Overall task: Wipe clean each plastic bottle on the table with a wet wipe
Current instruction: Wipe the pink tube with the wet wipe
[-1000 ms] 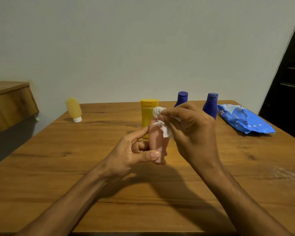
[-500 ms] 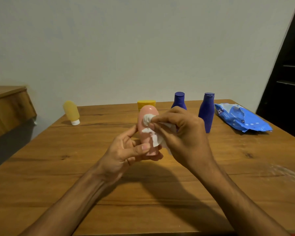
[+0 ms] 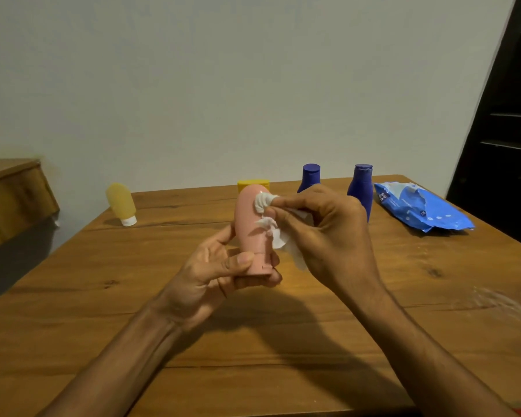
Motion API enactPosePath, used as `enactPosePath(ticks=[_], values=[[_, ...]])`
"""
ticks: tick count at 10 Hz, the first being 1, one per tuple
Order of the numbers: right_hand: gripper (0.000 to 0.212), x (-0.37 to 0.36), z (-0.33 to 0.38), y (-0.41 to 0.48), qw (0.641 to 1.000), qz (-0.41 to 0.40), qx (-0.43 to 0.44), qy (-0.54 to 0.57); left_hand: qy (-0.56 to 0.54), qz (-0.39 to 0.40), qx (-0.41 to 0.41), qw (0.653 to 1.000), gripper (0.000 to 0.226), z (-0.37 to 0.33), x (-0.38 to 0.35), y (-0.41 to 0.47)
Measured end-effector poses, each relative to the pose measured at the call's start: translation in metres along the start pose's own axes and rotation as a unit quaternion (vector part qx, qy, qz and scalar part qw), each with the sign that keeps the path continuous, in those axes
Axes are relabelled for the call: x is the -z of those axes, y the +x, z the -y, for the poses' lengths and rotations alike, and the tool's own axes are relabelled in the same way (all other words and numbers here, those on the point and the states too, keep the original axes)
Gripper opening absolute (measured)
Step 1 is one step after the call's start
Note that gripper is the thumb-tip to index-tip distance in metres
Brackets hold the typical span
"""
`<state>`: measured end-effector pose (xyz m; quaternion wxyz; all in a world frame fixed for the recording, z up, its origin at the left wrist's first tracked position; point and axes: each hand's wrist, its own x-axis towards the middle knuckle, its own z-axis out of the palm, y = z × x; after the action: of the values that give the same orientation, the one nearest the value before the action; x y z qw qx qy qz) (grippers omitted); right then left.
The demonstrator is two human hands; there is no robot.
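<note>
The left hand grips the pink bottle by its cap end, cap down, above the counter. The right hand pinches a bunched wet wipe against the bottle's rounded top. The bottle looks light, smooth and likely slick when damp, so the narrow cap end seems the surest hold. Behind lie a crumpled blue wipes packet, a right blue bottle, a left blue bottle, a half-hidden yellow bottle and a small yellow bottle. All are opaque, so their contents cannot be told.

Wooden table bearing bottles, wipes pack
</note>
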<state>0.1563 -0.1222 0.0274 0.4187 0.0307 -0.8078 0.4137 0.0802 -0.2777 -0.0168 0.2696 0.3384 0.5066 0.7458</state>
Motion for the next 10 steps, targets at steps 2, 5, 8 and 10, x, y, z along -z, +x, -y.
enactPosePath(ticks=[2,5,8,10], values=[[0.022,-0.003,0.000,-0.001,0.998,0.063,-0.014,-0.007,-0.111,-0.015,0.011,0.994,0.093,0.002,0.000,-0.001],[0.025,0.001,0.005,-0.002,0.990,0.129,-0.004,-0.052,-0.047,-0.053,0.003,0.997,0.076,0.003,0.004,0.002],[0.019,0.005,-0.008,0.004,0.999,-0.010,-0.010,0.039,0.087,-0.012,0.045,0.995,0.050,0.001,0.003,-0.004],[0.020,0.005,-0.008,0.006,1.000,-0.008,-0.013,0.019,0.128,0.028,0.048,0.990,0.068,0.003,0.001,-0.004]])
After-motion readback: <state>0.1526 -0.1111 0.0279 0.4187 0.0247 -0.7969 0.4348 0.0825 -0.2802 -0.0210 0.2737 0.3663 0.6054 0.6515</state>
